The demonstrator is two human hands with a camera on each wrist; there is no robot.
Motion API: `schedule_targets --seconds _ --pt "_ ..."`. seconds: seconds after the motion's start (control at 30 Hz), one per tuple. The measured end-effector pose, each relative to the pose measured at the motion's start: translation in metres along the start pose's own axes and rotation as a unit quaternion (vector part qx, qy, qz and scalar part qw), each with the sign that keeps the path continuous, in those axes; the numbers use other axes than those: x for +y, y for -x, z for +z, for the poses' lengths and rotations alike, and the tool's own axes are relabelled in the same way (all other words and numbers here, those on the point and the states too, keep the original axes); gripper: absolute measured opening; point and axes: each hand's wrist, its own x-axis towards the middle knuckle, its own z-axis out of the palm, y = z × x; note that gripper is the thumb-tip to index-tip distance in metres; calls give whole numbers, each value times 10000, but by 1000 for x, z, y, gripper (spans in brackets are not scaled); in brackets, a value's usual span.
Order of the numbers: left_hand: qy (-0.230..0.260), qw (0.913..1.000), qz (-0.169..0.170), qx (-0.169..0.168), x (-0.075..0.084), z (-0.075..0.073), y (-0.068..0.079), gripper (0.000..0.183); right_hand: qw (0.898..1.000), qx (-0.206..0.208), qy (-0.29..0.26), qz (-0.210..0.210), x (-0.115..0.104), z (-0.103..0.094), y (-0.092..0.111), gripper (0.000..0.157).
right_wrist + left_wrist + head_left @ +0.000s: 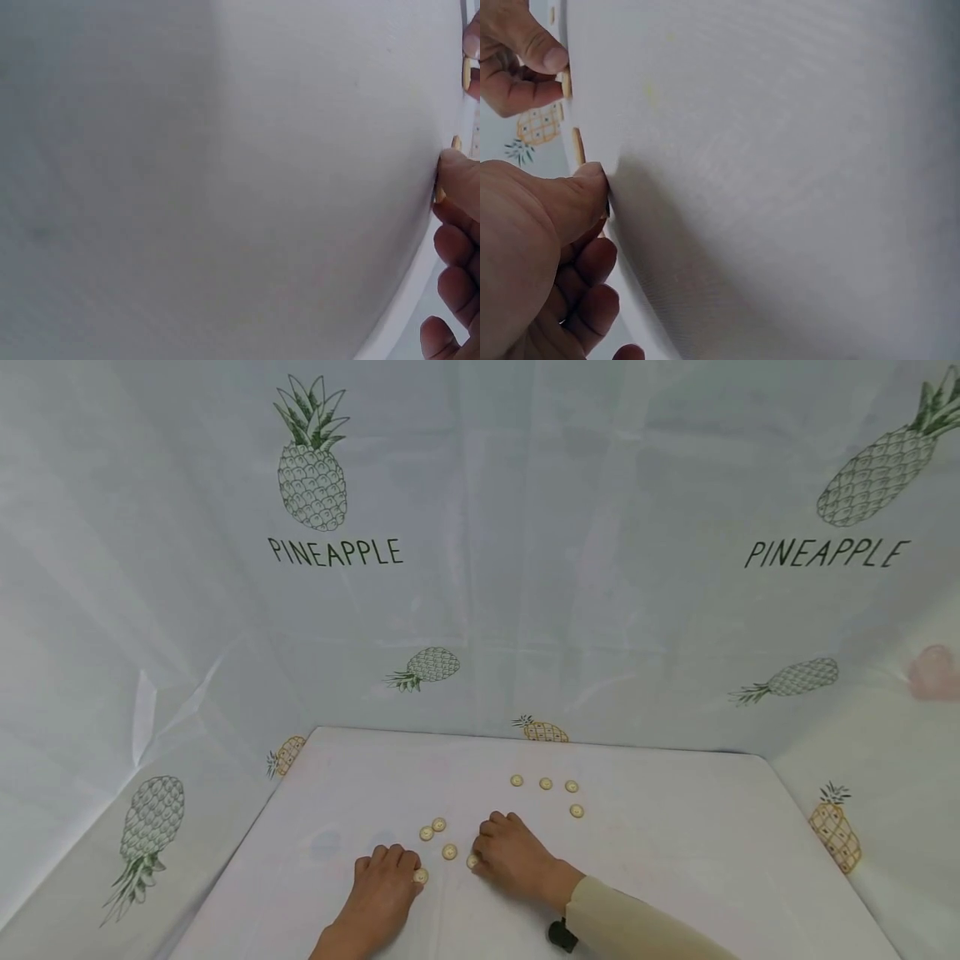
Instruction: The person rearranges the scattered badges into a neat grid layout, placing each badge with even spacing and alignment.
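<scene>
Near the front of the white table, my left hand (381, 887) pinches a round, pale yellow wooden button (421, 877) between thumb and forefinger. To its right, my right hand (513, 858) holds a second button (472, 861) by its edge, with the thumb and forefinger on it. Both buttons are at the tabletop. In the left wrist view, the left thumb (589, 196) hides most of its button. The right wrist view shows the right thumb (459, 174) over a thin button edge (440, 194). Between and beyond the hands lie three loose buttons, one (449, 852) nearest the right hand.
Farther back on the table (675, 827), three buttons form a row, with one (546, 783) in the middle. Another button (576, 811) lies just in front of the row's right end. Pineapple-printed white sheeting (570, 568) stands around the table's back and sides.
</scene>
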Motion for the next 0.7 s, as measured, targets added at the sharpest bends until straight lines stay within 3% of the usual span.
schedule_targets --seconds 0.17,0.47,0.7 --pt "132 9998 -80 -133 0 -1 -2 27 9999 -46 -101 -14 2 1 -3 14" --pt "331 9987 -135 -369 0 -3 -2 24 9961 380 719 -338 5 5 -1 17" --pt "379 9983 -178 -393 0 -2 -2 24 9968 429 679 -41 23 0 14 17"
